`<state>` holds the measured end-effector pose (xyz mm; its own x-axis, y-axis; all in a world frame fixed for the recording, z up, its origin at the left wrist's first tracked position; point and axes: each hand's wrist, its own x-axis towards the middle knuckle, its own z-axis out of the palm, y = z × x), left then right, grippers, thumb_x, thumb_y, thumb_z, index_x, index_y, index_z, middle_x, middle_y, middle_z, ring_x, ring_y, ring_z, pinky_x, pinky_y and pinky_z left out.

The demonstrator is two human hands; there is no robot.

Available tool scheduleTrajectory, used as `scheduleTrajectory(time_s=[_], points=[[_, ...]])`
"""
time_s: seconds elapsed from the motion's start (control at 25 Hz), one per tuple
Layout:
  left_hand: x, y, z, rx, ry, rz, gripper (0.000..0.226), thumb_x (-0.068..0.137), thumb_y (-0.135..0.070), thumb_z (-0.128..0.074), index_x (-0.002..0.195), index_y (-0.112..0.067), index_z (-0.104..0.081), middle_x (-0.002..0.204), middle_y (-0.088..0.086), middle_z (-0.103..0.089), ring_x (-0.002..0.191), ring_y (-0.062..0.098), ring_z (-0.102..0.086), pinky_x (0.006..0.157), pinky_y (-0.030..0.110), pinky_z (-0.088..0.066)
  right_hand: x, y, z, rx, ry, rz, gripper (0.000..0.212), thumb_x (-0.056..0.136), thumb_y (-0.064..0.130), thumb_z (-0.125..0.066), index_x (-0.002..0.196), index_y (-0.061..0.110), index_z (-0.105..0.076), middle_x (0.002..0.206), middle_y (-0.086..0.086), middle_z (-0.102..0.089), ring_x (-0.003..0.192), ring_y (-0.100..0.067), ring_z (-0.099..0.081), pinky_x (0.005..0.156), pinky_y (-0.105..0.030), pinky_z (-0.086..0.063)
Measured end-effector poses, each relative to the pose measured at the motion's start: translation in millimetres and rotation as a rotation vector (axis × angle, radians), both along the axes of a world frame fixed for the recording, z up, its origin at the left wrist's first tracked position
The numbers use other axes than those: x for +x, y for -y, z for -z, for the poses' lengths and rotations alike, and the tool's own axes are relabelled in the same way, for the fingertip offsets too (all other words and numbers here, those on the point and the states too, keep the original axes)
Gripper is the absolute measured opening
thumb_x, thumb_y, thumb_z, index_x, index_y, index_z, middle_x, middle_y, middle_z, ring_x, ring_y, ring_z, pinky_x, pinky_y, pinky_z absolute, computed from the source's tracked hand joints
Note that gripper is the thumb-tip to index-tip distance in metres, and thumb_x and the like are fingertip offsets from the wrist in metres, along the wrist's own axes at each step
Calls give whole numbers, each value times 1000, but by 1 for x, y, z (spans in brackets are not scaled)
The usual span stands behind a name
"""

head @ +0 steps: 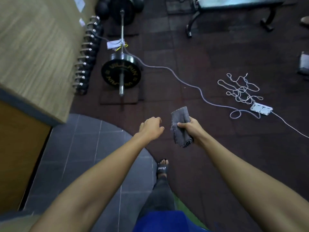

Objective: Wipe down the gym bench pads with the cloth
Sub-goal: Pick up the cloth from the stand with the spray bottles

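— So, where is the cloth (181, 117) in the grip?

— It runs through the person's right hand (190, 128), which is closed around its middle. The thumb presses across the side facing left. One folded end sticks out on the far side of the fist, and the other end hangs out on the near side.

— What sort of cloth is it?

— It is grey and soft-looking with a nubby weave, folded into a thick strip with a stitched edge along the left side.

— And the other hand?

— The left hand (151, 128) hangs just left of the cloth without touching it. Its fingers are loosely curled and it holds nothing.

— Where is the bench (234, 4)?

— It stands at the far right, well apart from the cloth. Its flat pad has a pale sheen and sits on a dark metal frame with curved legs.

— What lies between?

— Dark, matte rubber floor tiles (192, 56). A pale cable (184, 77) snakes across them to a white power strip (261, 108), with a tangled cord (240, 89) just beyond it. On the left lies a barbell (122, 39) with a steel shaft and a round black plate (121, 76) lettered in yellow. Next to it is a row of chrome-ended dumbbells (87, 56) against a wood-grain wall (33, 47). Smooth grey tiles (75, 148) cover the near left floor.
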<state>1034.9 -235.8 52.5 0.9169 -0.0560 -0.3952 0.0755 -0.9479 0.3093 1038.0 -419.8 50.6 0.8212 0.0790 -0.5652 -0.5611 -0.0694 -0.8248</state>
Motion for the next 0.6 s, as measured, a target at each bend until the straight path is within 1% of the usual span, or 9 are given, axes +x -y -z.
scheduleTrajectory(time_s=[0.2,0.36,0.48,0.56,0.6], points=[[170,27,-12,-16,6,120,40,95,-35,-54,131,-17,-55,129,5,-60,118,28,-57,95,43,-48,145,27,-13,-6,3,155,28,92,-5,-56,116,8,-59,99,-10,-68,78,-18,-67,61,-27,-54],[292,63,-19,-26,20,202,40,94,-35,-55,129,-17,-57,127,6,-61,117,29,-57,96,44,-48,249,61,-14,4,-3,258,30,90,-7,-56,117,7,-59,103,-15,-67,79,-22,-66,68,-31,-54],[388,101,-12,-8,3,257,37,93,-34,-56,125,-17,-58,125,6,-61,116,29,-58,95,45,-49,337,93,-4,25,-4,313,30,89,-9,-54,115,7,-59,103,-17,-66,82,-27,-65,80,-38,-55],[453,128,-5,1,-4,273,35,93,-33,-56,123,-16,-59,124,7,-62,115,29,-58,94,45,-49,400,118,4,12,3,332,33,89,-9,-54,119,3,-59,101,-17,-66,85,-29,-64,85,-42,-54],[487,143,-2,1,-5,278,34,92,-33,-56,122,-16,-59,124,7,-61,116,30,-57,95,45,-49,434,132,6,2,3,336,35,89,-9,-53,121,2,-59,100,-15,-67,85,-28,-65,84,-41,-55]])
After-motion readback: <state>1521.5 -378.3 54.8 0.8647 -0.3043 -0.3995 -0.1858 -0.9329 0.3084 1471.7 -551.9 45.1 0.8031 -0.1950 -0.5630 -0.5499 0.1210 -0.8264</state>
